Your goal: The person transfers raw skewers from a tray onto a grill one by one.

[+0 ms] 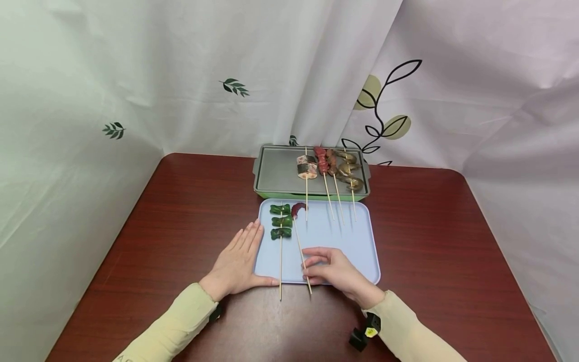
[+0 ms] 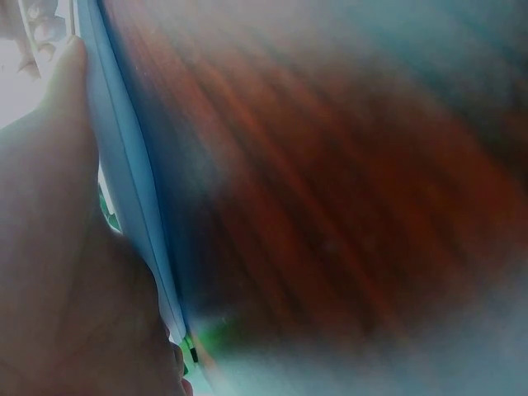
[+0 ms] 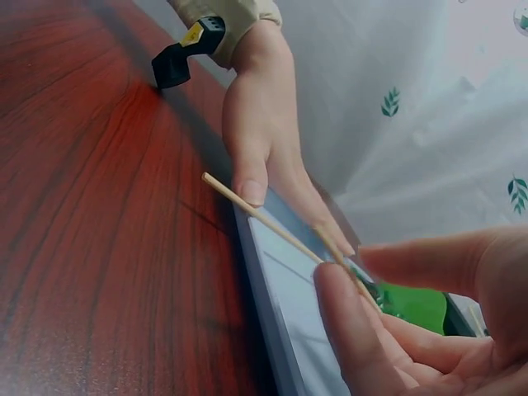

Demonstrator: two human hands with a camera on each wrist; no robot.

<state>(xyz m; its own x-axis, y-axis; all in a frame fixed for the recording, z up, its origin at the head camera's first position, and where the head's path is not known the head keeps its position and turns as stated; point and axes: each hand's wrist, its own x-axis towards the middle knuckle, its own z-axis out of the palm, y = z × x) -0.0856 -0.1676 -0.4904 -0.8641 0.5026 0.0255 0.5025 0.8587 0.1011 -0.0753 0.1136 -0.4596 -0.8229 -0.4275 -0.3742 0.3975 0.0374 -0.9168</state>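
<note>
With your nearer right hand (image 1: 336, 274) you're pinching a thin tan wooden skewer (image 1: 299, 241), its curled purple-red tip (image 1: 296, 208) pointing away and slightly left over the pale-blue tray (image 1: 348, 239), just beside a green-chunked skewer (image 1: 277, 221). Your left hand (image 1: 238, 259), fingers straight, is holding nothing, touching the rim above the red-brown wooden table (image 1: 194, 201).

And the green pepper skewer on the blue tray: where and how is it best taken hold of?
Probably best by the near end of its bare stick, pinched across from the near side. That end juts past the rim of the blue tray, which should leave room underneath, and the green pepper pieces sit well away at the far end.
</note>
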